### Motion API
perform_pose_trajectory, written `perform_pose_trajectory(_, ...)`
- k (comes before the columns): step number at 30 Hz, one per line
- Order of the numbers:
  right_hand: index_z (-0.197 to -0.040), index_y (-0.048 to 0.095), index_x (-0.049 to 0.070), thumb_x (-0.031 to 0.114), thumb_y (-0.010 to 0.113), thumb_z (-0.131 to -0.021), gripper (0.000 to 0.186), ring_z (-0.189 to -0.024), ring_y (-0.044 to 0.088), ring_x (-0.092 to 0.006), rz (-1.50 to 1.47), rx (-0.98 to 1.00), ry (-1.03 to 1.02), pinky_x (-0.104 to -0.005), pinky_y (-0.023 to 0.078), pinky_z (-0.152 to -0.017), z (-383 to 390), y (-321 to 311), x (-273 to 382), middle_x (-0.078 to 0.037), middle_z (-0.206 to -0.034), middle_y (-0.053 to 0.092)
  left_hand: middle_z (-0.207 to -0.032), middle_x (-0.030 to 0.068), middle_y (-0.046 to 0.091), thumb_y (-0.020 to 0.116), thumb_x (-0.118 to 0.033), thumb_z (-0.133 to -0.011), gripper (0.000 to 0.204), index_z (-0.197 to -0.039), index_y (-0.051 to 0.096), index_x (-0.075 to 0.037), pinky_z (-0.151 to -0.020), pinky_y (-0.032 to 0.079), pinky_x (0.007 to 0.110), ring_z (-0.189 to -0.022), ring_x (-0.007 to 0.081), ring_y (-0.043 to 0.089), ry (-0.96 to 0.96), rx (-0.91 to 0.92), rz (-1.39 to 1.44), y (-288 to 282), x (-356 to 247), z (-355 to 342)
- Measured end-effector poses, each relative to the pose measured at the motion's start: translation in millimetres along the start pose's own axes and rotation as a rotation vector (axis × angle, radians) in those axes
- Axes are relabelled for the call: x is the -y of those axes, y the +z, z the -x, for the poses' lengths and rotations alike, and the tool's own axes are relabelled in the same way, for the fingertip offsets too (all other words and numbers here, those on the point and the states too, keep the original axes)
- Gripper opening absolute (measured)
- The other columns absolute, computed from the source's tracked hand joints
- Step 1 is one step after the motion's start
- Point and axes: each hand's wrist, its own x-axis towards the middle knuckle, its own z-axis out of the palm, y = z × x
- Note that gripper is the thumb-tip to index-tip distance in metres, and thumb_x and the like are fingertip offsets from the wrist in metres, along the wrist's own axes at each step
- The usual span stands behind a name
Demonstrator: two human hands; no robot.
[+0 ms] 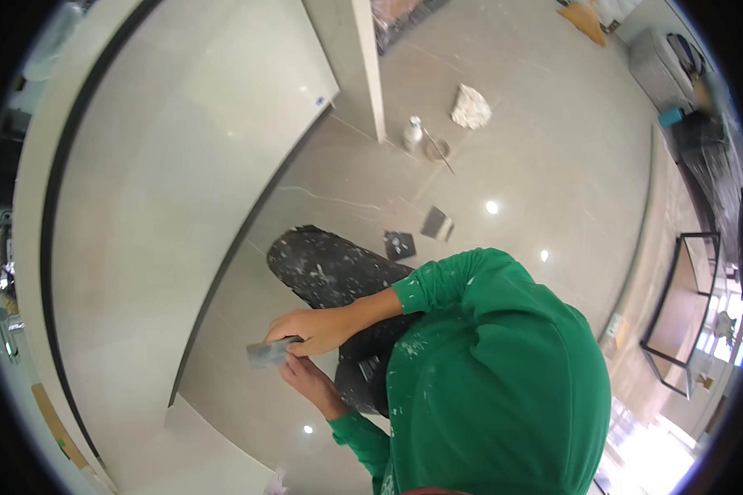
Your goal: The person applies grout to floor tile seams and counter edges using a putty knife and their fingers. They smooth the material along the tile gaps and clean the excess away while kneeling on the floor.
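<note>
My right hand (320, 330) is closed around a flat grey pad (264, 354), perhaps a sanding block, its pale dusty end sticking out to the left. My left hand (304, 377) is just below, fingertips curled up against the same pad. Both are beside my bent knee in paint-spattered dark trousers (326, 264), low in front of a glossy white panel (153, 157) with a dark edge strip. On the tiles beyond the knee lie a dark square piece (399, 245) and a two-tone flat piece (437, 223).
Farther on the tiled floor (553, 165) are a white bottle (413, 136), a tape roll with a stick (437, 150) and a crumpled white cloth (470, 107). A white post (359, 66) edges the panel. Wrapped items and a black metal frame (645, 346) line the right side.
</note>
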Motion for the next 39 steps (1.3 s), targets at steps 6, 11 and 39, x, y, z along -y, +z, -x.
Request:
perform_pose_trajectory(6, -0.127, 0.059, 0.004, 0.014, 0.063, -0.095, 0.033, -0.097, 0.061, -0.0179, 0.053, -0.758, 0.259, -0.031, 0.051, -0.085, 69.6, -75.9, -53.9, -0.009, -0.114, 0.062, -0.094, 0.0057, 0.059, 0.06, -0.035, -0.102, 0.037, -0.101, 0.056, 0.002, -0.08, 0.044, 0.028, -0.086, 0.0126, 0.053, -0.075, -0.36, -0.201, -21.5, 16.7, 22.8)
perform_pose_trajectory(11, -0.127, 0.056, 0.006, 0.027, 0.079, -0.078, 0.058, -0.11, 0.06, -0.0342, 0.872, -0.914, 0.966, -0.0438, 0.05, -0.094, 248.4, -156.0, -219.7, -0.018, -0.122, 0.059, -0.109, 0.0144, 0.061, 0.061, -0.036, -0.1, 0.045, -0.109, 0.057, 0.008, -0.089, 0.044, 0.034, -0.097, 0.02, 0.056, -0.128, -0.629, -0.264, -70.6, 27.6, 55.8)
perform_pose_trajectory(39, -0.133, 0.05, 0.003, 0.017, 0.07, -0.093, 0.047, -0.12, 0.055, -0.0188, -0.71, -1.098, -0.066, -0.0333, 0.044, -0.102, 24.4, -273.7, -40.1, -0.01, -0.128, 0.059, -0.128, 0.0242, 0.053, 0.058, -0.035, -0.101, 0.05, -0.119, 0.047, 0.01, -0.105, 0.041, 0.043, -0.116, 0.0301, 0.054, -0.066, -0.729, -0.092, -130.4, 33.1, 79.7)
